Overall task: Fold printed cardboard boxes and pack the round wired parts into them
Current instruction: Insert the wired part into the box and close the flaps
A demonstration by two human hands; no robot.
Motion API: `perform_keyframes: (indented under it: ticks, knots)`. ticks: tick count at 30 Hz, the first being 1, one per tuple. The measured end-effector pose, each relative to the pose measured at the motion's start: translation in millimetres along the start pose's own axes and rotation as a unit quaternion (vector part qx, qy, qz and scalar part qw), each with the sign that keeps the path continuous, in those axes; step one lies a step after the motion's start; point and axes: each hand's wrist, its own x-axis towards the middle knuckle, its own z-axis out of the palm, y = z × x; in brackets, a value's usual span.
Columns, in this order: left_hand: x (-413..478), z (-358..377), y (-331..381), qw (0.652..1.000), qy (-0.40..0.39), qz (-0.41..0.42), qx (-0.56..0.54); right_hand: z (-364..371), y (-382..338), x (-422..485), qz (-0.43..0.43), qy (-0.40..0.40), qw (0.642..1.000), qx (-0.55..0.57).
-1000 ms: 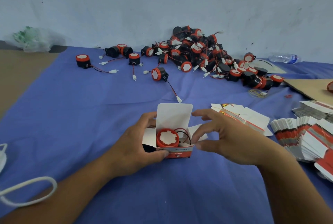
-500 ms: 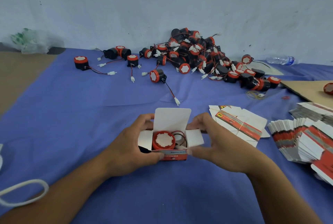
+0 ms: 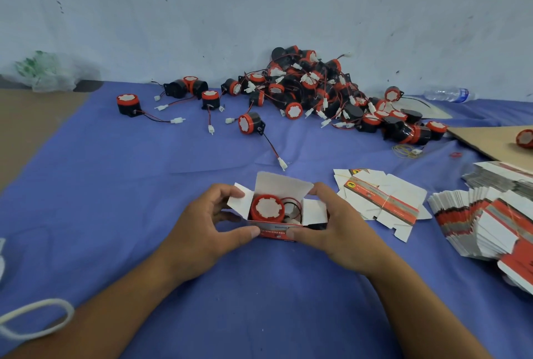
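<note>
Left hand (image 3: 213,231): we keep it curled round the left end of the box, thumb on the printed front, fingertips at the left side flap.
Round wired part (image 3: 266,208): it lies inside the box, white face up, with its wire coiled in the right half beside it.
Box (image 3: 284,189): it sits on the blue cloth (image 3: 115,200) between our hands, with the lid flap upright at the back and both side flaps splayed out.
Pile of parts (image 3: 317,90): many lie unpacked against the wall.
Right hand (image 3: 340,231): a second ago it hovered over the opening with fingers spread. Now it grips the box's right end, thumb on the front, fingers behind the right flap.
Banded blanks (image 3: 380,200): they lie flat, just right of that hand.
Fanned stack (image 3: 490,220): more blanks lie at the far right.
Meaning: we judge the loading done. Folding the side flaps in and tucking the lid comes next.
</note>
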Motion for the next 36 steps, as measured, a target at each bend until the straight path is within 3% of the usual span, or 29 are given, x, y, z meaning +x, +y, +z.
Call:
perform_keyframes:
  ticks: [5, 10, 17, 22, 26, 32, 36]
  knots:
    - [-1, 1, 2, 1.0, 0.007, 0.027, -0.001, 4, -1, 1, -0.004, -0.053, 0.995, 0.089]
    - [-3, 3, 4, 0.999, -0.012, 0.024, 0.022, 13, 2, 4, 0.075, 0.006, 0.991, 0.108]
    - [-2, 1, 2, 0.994, 0.017, 0.063, 0.09, 16, 2, 3, 0.006, -0.036, 0.989, 0.146]
    - [-1, 3, 5, 0.987, -0.019, 0.053, 0.149, 17, -2, 3, -0.046, -0.064, 0.995, 0.064]
    - [-1, 5, 9, 0.991, -0.028, 0.045, 0.12, 14, -8, 3, -0.082, -0.087, 0.991, 0.058]
    - [-2, 3, 12, 0.992, -0.031, 0.069, 0.099, 13, -3, 4, -0.006, -0.034, 0.991, 0.128]
    - [-2, 3, 14, 0.994, -0.036, 0.063, 0.081, 10, -5, 5, -0.065, -0.043, 0.992, 0.104]
